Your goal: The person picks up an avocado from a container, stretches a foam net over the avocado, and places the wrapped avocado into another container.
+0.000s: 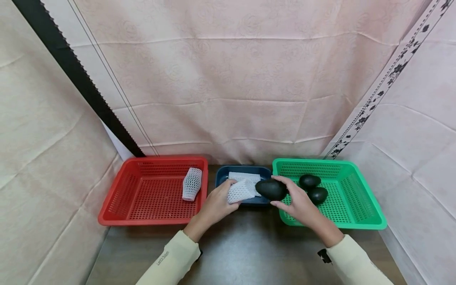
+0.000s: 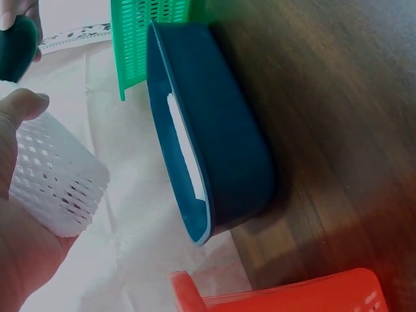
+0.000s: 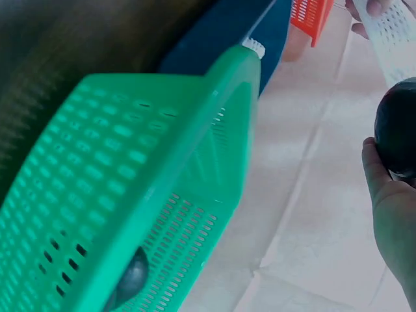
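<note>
My left hand (image 1: 218,202) grips a white foam fruit net (image 1: 242,190) above the dark blue tray (image 1: 220,174); in the left wrist view the thumb lies over the net (image 2: 60,172) and its wide end hangs loose. In my right hand (image 1: 297,202) is a dark avocado (image 1: 271,190), held between thumb and fingers. The avocado's narrow end points left, right at the net's edge. More flat white netting (image 1: 249,176) lies inside the tray. Two more avocados (image 1: 309,181) sit in the green basket (image 1: 360,198), close behind my right hand.
A red basket (image 1: 122,198) stands left of the tray, with a rounded white foam net (image 1: 192,184) against its right side. The baskets flank the tray on a brown wooden table (image 1: 249,249). Cloth (image 1: 228,79) hangs behind and on both sides.
</note>
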`<state>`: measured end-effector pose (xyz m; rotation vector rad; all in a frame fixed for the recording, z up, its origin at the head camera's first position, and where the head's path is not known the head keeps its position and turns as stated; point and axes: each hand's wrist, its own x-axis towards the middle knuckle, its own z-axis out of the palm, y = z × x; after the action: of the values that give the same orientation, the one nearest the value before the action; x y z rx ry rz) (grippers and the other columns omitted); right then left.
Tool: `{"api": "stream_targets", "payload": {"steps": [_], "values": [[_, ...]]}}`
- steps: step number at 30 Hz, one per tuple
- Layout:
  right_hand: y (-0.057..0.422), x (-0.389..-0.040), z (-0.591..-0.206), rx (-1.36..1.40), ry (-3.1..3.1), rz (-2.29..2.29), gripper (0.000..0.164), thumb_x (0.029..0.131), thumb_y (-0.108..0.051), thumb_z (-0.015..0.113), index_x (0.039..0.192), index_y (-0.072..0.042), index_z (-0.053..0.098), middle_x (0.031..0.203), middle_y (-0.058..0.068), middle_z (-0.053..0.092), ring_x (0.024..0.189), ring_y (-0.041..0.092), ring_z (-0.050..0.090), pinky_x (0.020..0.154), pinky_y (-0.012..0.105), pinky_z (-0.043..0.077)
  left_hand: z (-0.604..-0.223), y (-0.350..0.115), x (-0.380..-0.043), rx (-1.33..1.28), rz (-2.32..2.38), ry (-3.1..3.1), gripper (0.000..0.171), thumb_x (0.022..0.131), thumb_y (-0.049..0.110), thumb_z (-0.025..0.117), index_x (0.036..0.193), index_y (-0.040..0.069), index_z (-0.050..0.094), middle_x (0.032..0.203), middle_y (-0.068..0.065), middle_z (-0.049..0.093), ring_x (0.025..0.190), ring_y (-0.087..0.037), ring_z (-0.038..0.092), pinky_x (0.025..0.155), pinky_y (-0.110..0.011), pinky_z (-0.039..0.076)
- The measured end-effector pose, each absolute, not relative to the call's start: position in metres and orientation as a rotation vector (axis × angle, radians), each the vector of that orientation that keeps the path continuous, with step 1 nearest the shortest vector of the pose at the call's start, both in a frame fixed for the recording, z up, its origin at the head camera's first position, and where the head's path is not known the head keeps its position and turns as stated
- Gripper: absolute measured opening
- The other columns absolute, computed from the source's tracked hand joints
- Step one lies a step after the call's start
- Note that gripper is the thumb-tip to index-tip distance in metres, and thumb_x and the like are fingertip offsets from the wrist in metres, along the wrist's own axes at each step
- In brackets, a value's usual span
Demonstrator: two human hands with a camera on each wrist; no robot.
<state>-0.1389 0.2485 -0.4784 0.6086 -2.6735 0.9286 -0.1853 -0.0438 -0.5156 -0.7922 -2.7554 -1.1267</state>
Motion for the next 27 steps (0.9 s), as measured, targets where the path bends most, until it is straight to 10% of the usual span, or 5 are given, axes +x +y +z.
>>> {"api": "stream_targets", "payload": {"steps": [5, 21, 27], "values": [[0.251, -0.143, -0.473, 0.693, -2.591, 0.819, 0.084, 0.081, -0.021, 0.090, 0.152, -0.011, 0.047, 0.149, 0.010, 0.051, 0.135, 0.026, 0.053, 0.112, 0.030, 0.046, -0.514, -0.041, -0.186, -0.829, -1.010, -2.746, 0.067, 0.087, 0.026, 0.084, 0.144, 0.014, 0.050, 0.142, -0.005, 0.060, 0.117, -0.021, 0.064, 0.105, -0.042, 0.054], [0.246, -0.143, -0.468, 0.679, -2.550, 0.877, 0.081, 0.075, -0.020, 0.093, 0.145, -0.010, 0.052, 0.142, 0.008, 0.059, 0.127, 0.024, 0.060, 0.096, 0.042, 0.058, -0.503, -0.028, -0.185, -0.927, -0.962, -2.757, 0.068, 0.088, 0.024, 0.083, 0.146, 0.018, 0.048, 0.145, -0.003, 0.059, 0.122, -0.020, 0.062, 0.108, -0.041, 0.051], [0.244, -0.140, -0.471, 0.680, -2.535, 0.816, 0.076, 0.075, -0.025, 0.093, 0.141, -0.013, 0.058, 0.139, 0.006, 0.058, 0.124, 0.020, 0.059, 0.097, 0.029, 0.057, -0.500, -0.020, -0.185, -0.966, -0.948, -2.745, 0.067, 0.088, 0.021, 0.083, 0.145, 0.015, 0.049, 0.141, -0.006, 0.061, 0.119, -0.022, 0.062, 0.107, -0.042, 0.053]]}}
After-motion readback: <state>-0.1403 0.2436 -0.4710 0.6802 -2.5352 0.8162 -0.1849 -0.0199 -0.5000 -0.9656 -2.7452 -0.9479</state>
